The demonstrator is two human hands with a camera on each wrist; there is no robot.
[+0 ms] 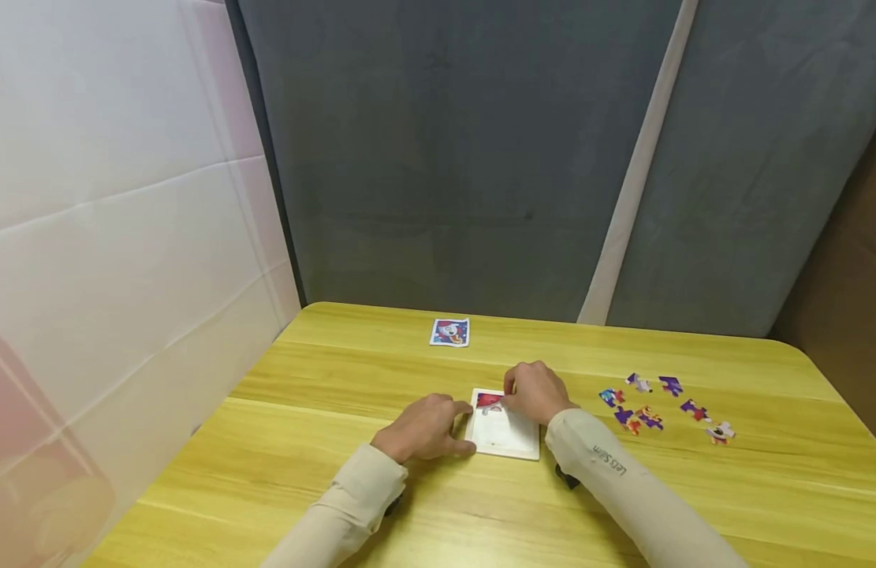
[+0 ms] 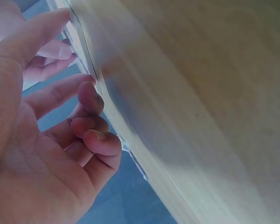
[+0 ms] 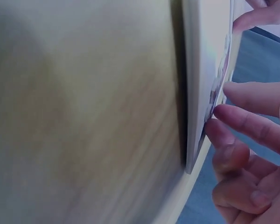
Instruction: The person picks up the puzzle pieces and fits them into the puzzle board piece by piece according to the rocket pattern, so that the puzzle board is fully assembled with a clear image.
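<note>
A white puzzle tray (image 1: 505,438) holds one red piece (image 1: 489,401) under the right hand's (image 1: 535,392) pressing fingertips. The left hand (image 1: 422,427), fingers relaxed, touches the tray's edge. The right sleeve (image 1: 611,461) reads "Let's Slim".

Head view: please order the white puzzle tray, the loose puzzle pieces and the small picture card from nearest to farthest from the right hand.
1. White puzzle tray: under the right hand, touching it.
2. Loose puzzle pieces: to its right.
3. Small picture card: far edge of the table, beyond the hands.

text: "Let's Slim" | place: right sleeve (image 1: 611,465), near the wrist | other readable text, numbers, signs: none
</note>
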